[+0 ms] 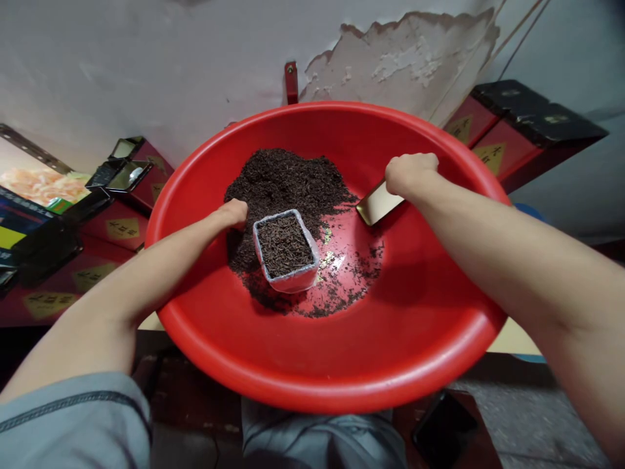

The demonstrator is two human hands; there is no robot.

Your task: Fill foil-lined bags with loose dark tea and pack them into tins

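Inside a wide red plastic basin [336, 384] lies a heap of dark tea leaves [288, 172], with loose bits scattered across the bottom. A square, plastic-lined container [293, 281] full of the same leaves stands upright beside the heap. My left hand [236, 213] is closed just left of this container, over the leaves; its fingertips are hidden, so what it holds cannot be made out. On the right, my right hand [411, 174] grips a gold rectangular metal piece [379, 203] with a dark edge, tilted above the basin's bottom.
Red and black boxes with gold labels stand at the left [122, 225] and right [517, 140], close to the basin. Behind is a wall with peeling plaster [410, 58] and a red bracket [291, 83]. A dark phone-like object [446, 430] lies below at right.
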